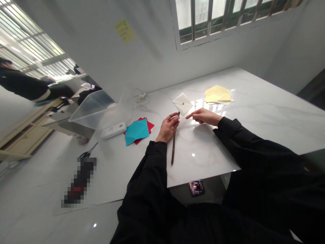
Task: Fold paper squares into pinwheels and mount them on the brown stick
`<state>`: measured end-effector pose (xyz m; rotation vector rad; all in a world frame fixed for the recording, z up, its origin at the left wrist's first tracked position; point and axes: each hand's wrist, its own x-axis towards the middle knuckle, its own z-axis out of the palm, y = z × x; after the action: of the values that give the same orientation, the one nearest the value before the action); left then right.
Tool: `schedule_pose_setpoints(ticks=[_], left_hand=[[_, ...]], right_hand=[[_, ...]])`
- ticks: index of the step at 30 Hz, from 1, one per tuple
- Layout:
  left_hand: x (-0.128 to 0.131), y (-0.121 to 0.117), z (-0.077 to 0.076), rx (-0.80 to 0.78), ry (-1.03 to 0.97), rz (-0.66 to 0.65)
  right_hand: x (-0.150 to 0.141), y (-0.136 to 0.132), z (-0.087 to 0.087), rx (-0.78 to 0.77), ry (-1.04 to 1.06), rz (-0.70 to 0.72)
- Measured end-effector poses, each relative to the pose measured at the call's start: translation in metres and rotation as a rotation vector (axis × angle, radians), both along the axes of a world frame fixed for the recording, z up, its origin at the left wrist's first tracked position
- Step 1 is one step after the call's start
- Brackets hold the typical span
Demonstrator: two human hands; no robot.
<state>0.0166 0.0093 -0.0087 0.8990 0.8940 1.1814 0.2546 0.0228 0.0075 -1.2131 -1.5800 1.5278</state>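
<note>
My left hand is closed around the upper part of a thin dark brown stick. At the stick's top is a white square paper piece, its folds meeting near a small dark dot in the middle, like a paper pinwheel. To the right of it, my right hand hovers over the table with its index finger stretched toward the paper. Nothing shows in that hand, and its other fingers are partly curled. Left of my left hand lie blue paper sheets over red paper.
Yellow paper sheets lie at the back right of the marble-patterned table. Leftward are a white oblong device, a clear plastic bin, scissors and a blurred-out dark object. Another person is at the far left.
</note>
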Motion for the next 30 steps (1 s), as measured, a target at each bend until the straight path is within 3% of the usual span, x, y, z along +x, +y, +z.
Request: schedule_pose_setpoints(ticks=[3,20,27,30], left_hand=[[0.0,0.0,0.0,0.002,-0.004,0.0],[-0.001,0.0,0.001,-0.012,-0.011,-0.001],[0.001,-0.002,0.002,0.006,0.014,-0.021],[0.001,-0.002,0.003,0.009,0.014,-0.021]], right_hand=[[0.001,-0.001,0.002,0.017,-0.019,0.047],[0.013,0.013,-0.008,0.153,-0.231,-0.216],[0.017,0.017,-0.011,0.44,-0.434,-0.398],[0.015,0.016,-0.01,0.355,-0.334,-0.367]])
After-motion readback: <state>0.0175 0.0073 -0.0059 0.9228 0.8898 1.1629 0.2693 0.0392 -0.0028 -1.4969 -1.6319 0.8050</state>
